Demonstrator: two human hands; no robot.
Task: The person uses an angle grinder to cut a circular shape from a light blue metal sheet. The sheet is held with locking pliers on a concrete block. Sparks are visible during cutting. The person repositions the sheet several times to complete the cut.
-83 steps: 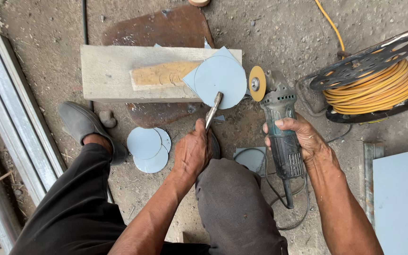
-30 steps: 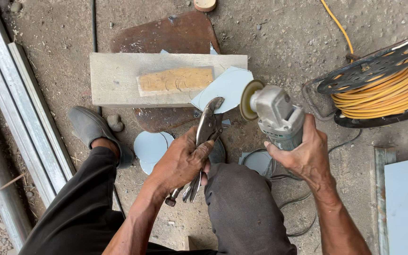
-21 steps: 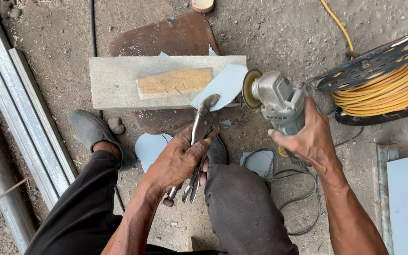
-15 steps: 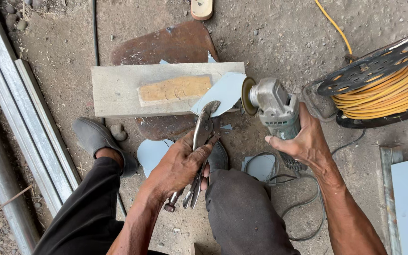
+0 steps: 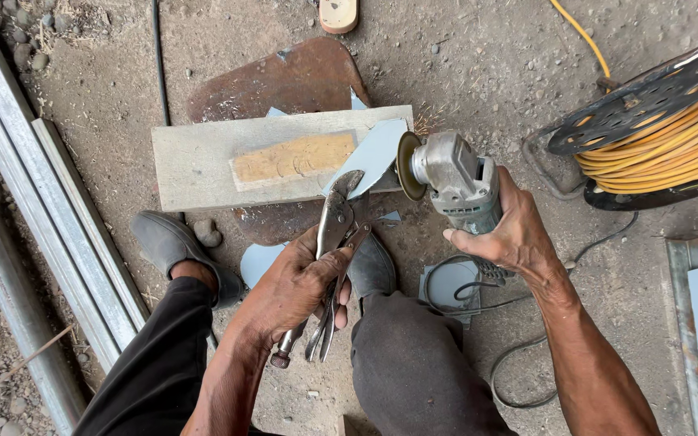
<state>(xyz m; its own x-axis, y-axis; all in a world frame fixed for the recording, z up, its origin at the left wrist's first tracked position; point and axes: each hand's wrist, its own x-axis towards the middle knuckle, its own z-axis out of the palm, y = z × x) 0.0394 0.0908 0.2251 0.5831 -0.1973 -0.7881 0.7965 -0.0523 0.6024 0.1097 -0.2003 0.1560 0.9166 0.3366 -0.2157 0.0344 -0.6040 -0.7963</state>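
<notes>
1. Pale blue sheet-metal offcut (image 5: 375, 152): thin, flat piece with pointed corners, held over the right end of the grey concrete block (image 5: 203, 165). Likely light but springy, with sharp edges; best taken by tool, not fingers.
2. Silver locking pliers (image 5: 339, 234): jaws clamped on the offcut's lower edge; left hand (image 5: 296, 287) wrapped around the handles.
3. Grey angle grinder (image 5: 454, 182): heavy-looking and rigid; right hand (image 5: 510, 234) closed around its body, disc just beside the offcut's right edge.
4. Hands: apart, one tool each.
5. Surroundings: rusty brown steel plate (image 5: 276, 81) under the block; further blue cut discs (image 5: 262, 260) on the ground by the dark shoe (image 5: 173, 242); grinder cable (image 5: 478, 295) looped near the knee, a snag risk; orange cable on a black reel (image 5: 648, 129) at right; galvanised steel profiles (image 5: 34, 178) at left.
</notes>
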